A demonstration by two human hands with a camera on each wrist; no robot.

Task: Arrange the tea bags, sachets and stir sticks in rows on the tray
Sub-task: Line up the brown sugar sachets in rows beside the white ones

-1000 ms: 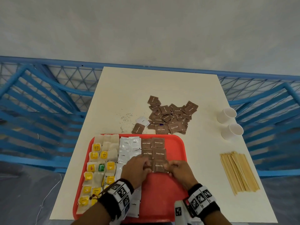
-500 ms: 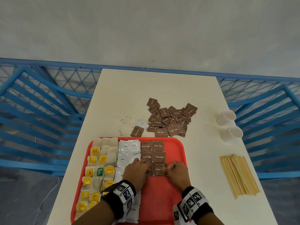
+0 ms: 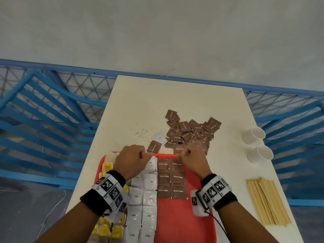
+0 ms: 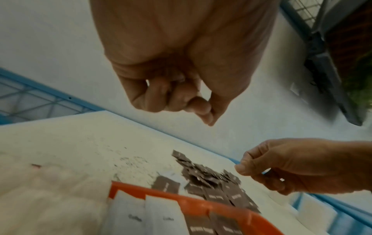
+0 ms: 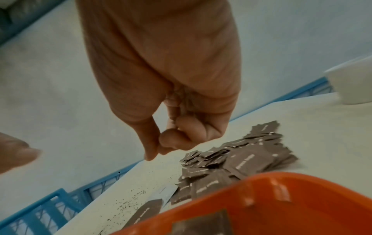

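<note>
Tray [image 3: 196,223] on the counter [image 3: 175,95] holds rows of tea bags [image 3: 107,167], white sachets [image 3: 149,199] and six brown sachets [image 3: 171,183]; both hands, left hand [image 3: 130,159] and right hand [image 3: 192,160], curl empty near the loose brown pile [image 3: 190,133], stir sticks [image 3: 267,202] untouched.

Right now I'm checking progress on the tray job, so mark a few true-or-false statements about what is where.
1. The stir sticks lie on the tray. False: they lie on the table, right of the tray.
2. Brown sugar sachets sit in two columns on the tray. True.
3. The left hand holds a sachet. False: its fingers are curled, holding nothing.
4. A loose brown pile lies beyond the tray. True.
5. Two white cups lie on the table. True.
</note>
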